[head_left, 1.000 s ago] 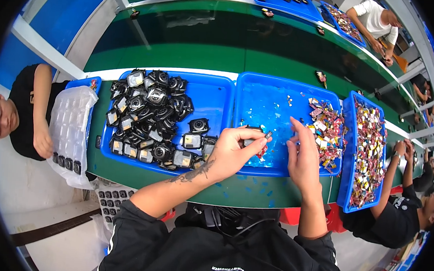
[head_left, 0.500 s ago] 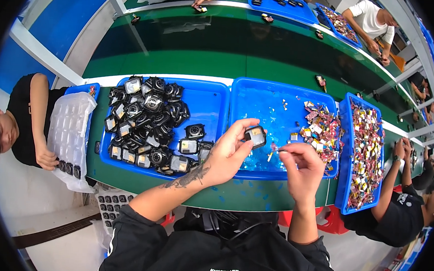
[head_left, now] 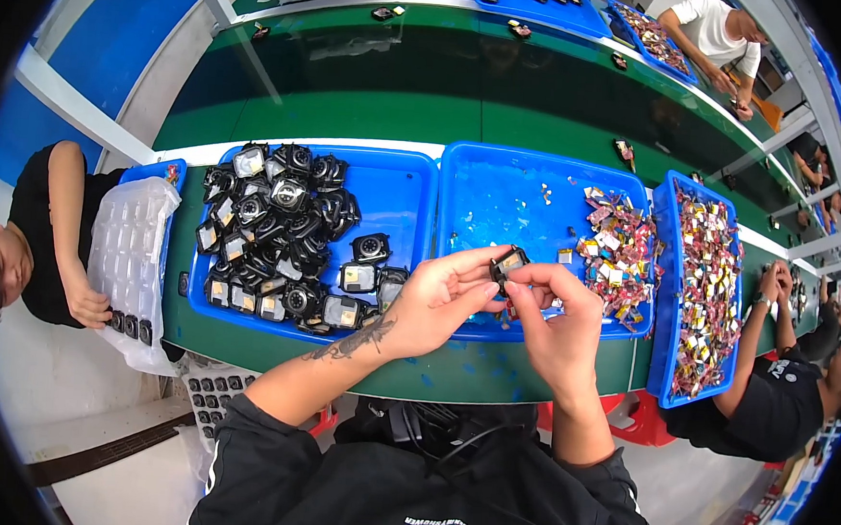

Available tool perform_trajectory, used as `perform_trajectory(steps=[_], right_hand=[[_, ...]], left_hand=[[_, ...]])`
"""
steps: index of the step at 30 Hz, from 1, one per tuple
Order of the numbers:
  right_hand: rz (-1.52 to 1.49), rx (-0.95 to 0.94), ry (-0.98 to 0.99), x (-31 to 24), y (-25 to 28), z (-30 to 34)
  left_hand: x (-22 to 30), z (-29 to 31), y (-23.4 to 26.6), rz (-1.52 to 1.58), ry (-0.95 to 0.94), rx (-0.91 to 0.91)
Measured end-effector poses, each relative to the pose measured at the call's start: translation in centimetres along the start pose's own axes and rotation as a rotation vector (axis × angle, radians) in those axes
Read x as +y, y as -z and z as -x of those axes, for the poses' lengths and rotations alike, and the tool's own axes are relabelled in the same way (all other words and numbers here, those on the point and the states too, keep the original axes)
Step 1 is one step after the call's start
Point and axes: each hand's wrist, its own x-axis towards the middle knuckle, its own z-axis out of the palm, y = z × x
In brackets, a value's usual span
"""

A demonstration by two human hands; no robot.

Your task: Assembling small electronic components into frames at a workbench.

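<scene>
- Left hand [head_left: 437, 307] and right hand [head_left: 557, 319]: together, both pinching one small black part [head_left: 508, 262].
- Three blue trays [head_left: 416, 180]; the part's detail seems hidden by fingers.

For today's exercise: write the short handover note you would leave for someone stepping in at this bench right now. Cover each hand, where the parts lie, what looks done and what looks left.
Left hand: pinching a small black square part above the middle blue tray.
Right hand: fingers meet the same part from the other side; both hands work on it together.
Parts: a heap of black square parts fills the left blue tray; small colourful pieces lie at the right of the middle tray, more in the right blue tray.
Done: cannot tell which parts are finished.
Left: apparently the one in hand, probably much of the heap.
</scene>
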Motion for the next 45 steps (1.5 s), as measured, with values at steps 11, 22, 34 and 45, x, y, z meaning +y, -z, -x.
perform_trajectory(steps=[11,22,34,45], right_hand=[[0.061,-0.001,0.043,-0.9,0.3,-0.1],[0.081,0.050,0.096,-0.8,-0.3,0.1],[0.084,0.076,0.145,-0.3,-0.7,-0.2],[0.094,0.065,0.102,-0.3,-0.6,-0.1]], left_hand=[[0.4,0.2,-0.3,-0.050,0.020,0.007],[0.3,0.3,-0.7,-0.147,-0.039,0.057],[0.1,0.4,-0.6,-0.180,-0.052,0.079],[-0.1,0.5,-1.0,-0.146,-0.019,0.085]])
